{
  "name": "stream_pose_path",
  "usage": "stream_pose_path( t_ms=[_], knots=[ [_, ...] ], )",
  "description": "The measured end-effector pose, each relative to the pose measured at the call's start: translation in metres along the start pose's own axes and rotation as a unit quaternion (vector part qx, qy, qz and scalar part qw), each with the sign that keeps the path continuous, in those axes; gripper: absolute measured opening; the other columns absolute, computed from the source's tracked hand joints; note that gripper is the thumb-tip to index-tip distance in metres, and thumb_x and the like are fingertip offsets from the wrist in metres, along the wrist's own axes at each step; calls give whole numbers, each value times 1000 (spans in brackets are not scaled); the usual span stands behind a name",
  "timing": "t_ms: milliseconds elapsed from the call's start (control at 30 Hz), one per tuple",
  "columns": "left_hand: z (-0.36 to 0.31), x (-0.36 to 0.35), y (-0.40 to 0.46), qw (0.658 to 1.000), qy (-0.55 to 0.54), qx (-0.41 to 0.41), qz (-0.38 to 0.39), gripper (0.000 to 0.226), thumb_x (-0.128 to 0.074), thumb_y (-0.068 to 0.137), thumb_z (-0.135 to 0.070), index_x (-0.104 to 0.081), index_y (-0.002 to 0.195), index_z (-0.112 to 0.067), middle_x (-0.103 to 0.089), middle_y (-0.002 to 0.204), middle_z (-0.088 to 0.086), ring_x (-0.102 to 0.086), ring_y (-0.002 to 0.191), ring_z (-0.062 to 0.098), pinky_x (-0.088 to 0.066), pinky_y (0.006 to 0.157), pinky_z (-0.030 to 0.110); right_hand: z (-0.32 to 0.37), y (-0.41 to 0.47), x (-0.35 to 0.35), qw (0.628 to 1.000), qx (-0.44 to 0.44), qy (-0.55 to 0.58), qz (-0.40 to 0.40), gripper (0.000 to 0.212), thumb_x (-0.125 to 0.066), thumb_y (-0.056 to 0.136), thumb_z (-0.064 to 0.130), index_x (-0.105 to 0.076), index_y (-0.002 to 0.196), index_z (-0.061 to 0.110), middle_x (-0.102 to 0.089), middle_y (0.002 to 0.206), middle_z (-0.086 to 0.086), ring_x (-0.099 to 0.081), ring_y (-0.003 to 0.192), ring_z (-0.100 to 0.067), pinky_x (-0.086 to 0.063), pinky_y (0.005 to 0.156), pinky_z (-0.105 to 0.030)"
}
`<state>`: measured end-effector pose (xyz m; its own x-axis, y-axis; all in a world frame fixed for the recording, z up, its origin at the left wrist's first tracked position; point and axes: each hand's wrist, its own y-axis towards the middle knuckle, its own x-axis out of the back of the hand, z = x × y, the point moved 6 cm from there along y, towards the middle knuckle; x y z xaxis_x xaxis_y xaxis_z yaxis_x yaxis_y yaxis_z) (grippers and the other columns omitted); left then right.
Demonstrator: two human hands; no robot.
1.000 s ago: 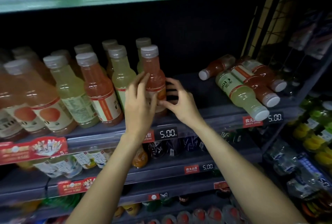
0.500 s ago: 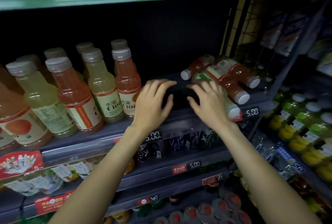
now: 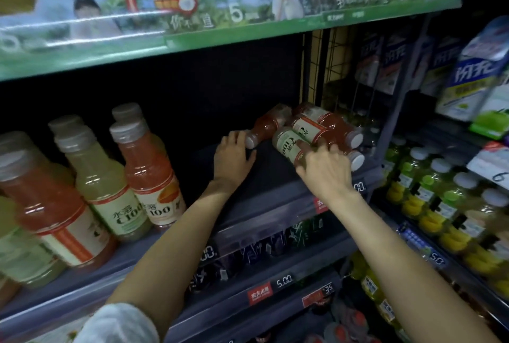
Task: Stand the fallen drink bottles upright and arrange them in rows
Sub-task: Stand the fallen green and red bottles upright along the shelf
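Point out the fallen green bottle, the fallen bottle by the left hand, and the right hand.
Green bottle [image 3: 287, 143], head view, on its label.
Orange bottle [image 3: 265, 128], head view, on its body.
Right hand [image 3: 326, 168], head view, on its back.
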<state>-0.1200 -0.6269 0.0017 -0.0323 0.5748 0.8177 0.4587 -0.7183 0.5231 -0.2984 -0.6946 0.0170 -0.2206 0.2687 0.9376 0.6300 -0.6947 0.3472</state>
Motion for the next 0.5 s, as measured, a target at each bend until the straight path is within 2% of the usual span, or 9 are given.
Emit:
stream_pose_path(
  t_ms=[100, 233, 333, 400, 500],
  knots=[
    [2, -18, 13, 997, 55, 10, 55, 54, -58, 92, -34, -40, 138, -14, -49, 132, 12, -49, 116, 28, -41, 92, 37, 1, 7, -2, 999, 11, -27, -26, 49, -52, 88, 39, -50, 131, 16, -53, 124, -16, -43, 114, -36, -38, 88, -40],
    [-3, -22, 19, 992, 118, -14, 48, 45, -55, 94, -31, -42, 132, -11, -51, 125, 12, -54, 109, 29, -43, 84, 37, 1, 7, -6, 999, 13, -10, -41, 48, -54, 88, 37, -51, 130, 14, -53, 123, -15, -46, 110, -35, -40, 86, -42],
    [-23, -23, 17, 992, 92, -60, 63, 39, -56, 92, -22, -46, 127, -10, -47, 128, 11, -52, 110, 30, -45, 79, 39, 0, 6, -7, 999, 14, -6, -45, 49, -54, 88, 37, -51, 131, 14, -54, 122, -15, -46, 109, -35, -40, 86, -42],
    [-28, -25, 10, 990, 74, -58, 103, 47, -59, 88, -19, -42, 131, -11, -40, 133, 11, -46, 115, 30, -46, 78, 39, 0, 6, -7, 998, 15, -12, -51, 48, -53, 88, 37, -51, 130, 14, -54, 122, -15, -47, 108, -34, -40, 86, -42],
    [-26, -11, -2, 991, 55, -46, 116, 54, -65, 83, -18, -42, 132, -12, -38, 134, 11, -40, 117, 33, -44, 82, 37, -1, 4, -4, 998, 18, -22, -63, 45, -54, 88, 37, -55, 126, 13, -55, 120, -14, -47, 106, -32, -38, 86, -39]
  ],
)
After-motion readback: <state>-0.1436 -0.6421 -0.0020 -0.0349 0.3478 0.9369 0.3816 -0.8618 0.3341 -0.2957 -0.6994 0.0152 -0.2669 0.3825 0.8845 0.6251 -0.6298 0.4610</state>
